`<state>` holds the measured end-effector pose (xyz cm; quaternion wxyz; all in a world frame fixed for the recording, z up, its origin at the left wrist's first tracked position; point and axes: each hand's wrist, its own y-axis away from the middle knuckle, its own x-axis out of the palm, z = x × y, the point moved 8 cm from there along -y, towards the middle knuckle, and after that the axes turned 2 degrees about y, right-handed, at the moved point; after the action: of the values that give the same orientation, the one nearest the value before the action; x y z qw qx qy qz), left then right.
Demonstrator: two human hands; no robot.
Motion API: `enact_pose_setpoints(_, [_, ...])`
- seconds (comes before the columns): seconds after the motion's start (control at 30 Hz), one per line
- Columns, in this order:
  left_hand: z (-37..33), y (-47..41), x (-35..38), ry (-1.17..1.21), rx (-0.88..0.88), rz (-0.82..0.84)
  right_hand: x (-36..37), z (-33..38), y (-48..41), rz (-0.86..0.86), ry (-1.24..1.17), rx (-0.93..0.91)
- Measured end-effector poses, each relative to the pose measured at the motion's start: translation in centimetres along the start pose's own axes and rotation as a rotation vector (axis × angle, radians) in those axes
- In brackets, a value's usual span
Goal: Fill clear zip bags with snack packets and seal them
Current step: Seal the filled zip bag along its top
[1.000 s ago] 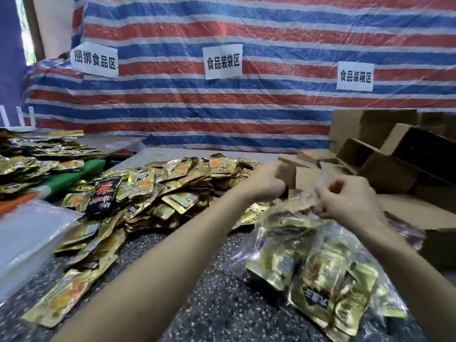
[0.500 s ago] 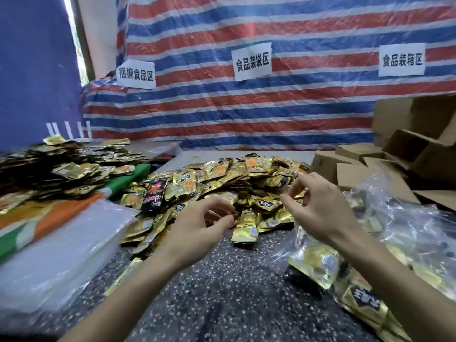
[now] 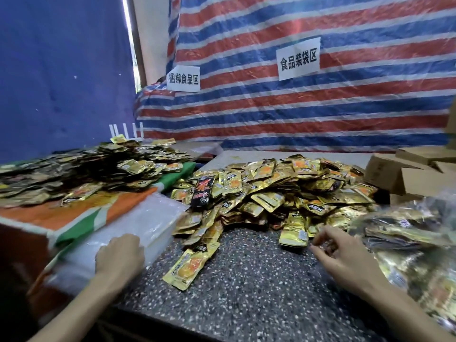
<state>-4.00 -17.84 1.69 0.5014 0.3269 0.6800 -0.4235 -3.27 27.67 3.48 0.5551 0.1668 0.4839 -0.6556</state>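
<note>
A big heap of gold snack packets (image 3: 283,191) covers the middle of the speckled table (image 3: 246,292); one black-and-red packet (image 3: 202,192) lies among them. A stack of clear zip bags (image 3: 138,225) lies at the left, and my left hand (image 3: 119,257) rests on its near end, fingers curled down over the plastic. Filled clear bags of packets (image 3: 414,233) lie at the right. My right hand (image 3: 343,253) hovers low over the table beside them, fingers loosely bent, holding nothing.
A second pile of gold packets (image 3: 81,171) sits on an orange, white and green cloth (image 3: 81,213) at the left. Cardboard boxes (image 3: 404,174) stand at the back right. A striped tarp with paper signs (image 3: 298,59) forms the back wall.
My view has swung left. My left hand moved left from the packet heap onto the stack of clear bags. My right hand let go of the filled bag and dropped toward the table.
</note>
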Motion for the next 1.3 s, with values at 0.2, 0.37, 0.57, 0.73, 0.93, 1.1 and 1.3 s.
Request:
enact_pose_setpoints(0.2, [0.7, -0.3, -1.7, 0.233, -0.041, -0.002, -0.7, 0.4, 0.5, -0.038, -0.011, -0.01])
enact_pose_setpoints(0.37, [-0.7, 0.0, -5.2, 0.301, 0.015, -0.144, -3.2, 3.6, 1.4, -0.297, -0.011, -0.276])
enact_pose_setpoints(0.57, [-9.4, 5.2, -9.1, 0.616, 0.357, -0.281, -5.0, 5.5, 1.2, -0.284, -0.131, -0.29])
enact_pose_setpoints(0.73, [-16.6, 11.7, -11.8, 0.795, 0.757, -0.455, -5.9, 4.3, 0.5, -0.105, -0.692, 0.084])
enact_pose_setpoints(0.93, [-22.4, 18.3, -10.0, 0.601, 1.25, -0.551, -5.0, 3.6, 1.5, 0.239, -1.011, 0.43])
enact_pose_setpoints(1.1, [-23.4, 20.6, -8.5, 0.518, 1.405, -0.538, -5.0, 3.3, 2.8, 0.348, -0.873, 0.451])
enact_pose_setpoints(1.3, [-23.1, 22.0, -8.3, 0.412, 1.507, -0.55, -5.2, 4.2, 4.4, 0.469, -0.791, 0.516])
